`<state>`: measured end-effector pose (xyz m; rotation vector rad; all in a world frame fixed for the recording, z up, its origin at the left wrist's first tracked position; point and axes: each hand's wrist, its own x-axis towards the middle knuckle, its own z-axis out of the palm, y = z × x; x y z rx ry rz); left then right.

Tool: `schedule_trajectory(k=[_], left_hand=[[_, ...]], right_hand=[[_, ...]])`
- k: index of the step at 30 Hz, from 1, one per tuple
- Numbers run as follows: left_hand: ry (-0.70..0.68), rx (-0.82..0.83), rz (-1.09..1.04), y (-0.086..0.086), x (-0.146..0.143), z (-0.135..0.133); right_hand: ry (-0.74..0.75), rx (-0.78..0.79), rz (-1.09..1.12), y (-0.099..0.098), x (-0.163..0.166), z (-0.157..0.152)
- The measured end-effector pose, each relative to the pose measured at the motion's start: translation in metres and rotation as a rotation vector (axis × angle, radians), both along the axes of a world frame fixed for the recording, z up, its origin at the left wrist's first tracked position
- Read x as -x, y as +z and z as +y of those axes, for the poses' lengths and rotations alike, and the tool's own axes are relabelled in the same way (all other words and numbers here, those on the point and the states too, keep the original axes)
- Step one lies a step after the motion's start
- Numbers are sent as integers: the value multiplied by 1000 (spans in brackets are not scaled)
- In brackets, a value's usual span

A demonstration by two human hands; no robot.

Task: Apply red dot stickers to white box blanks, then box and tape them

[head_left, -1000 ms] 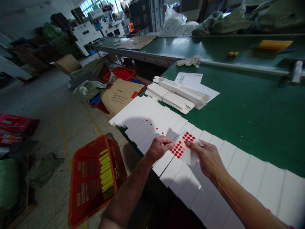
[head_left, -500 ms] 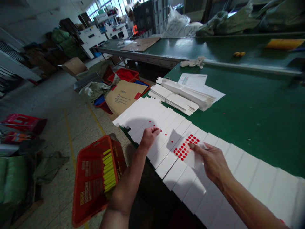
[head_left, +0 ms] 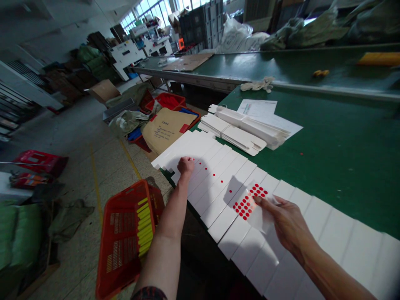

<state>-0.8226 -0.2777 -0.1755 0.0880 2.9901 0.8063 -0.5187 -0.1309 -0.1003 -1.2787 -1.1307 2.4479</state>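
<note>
The sticker sheet [head_left: 248, 205] lies to the right of the left hand [head_left: 186, 165] and nearer the wearer, well apart from it, over the overlapping white cards [head_left: 265, 180] on the worktop [head_left: 340, 158]. The right hand [head_left: 286, 218] is far nearer: it pinches the sheet between thumb and fingers at its right edge. The sheet's long axis slants from lower left to upper right, roughly along each card's length, while the line of placed red dots [head_left: 214, 175] crosses the cards from beside the sheet up to the left hand. That hand is curled over a card, just beside the farthest dot; its fingertips are small and partly hidden, so whether they grasp anything I cannot tell
</note>
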Motion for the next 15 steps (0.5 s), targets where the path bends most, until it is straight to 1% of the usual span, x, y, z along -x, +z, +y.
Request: schedule_trajectory(k=[3,6,9,11,15], left_hand=[[18,60,43,-1,-5,5],[42,86,117,-3,-12,10],[83,73,182,-1,-17,4],[146,49,220,2,-17,-11],[375,-25,280,5,-11,-61]], right_hand=[[-2,5,-2,0,1,-1],[-2,-3,1,3,2,-1],[1,-4,0,5,1,-1],[3,-4,-2,6,0,1],[-6,-25,-14,3,-2,9]])
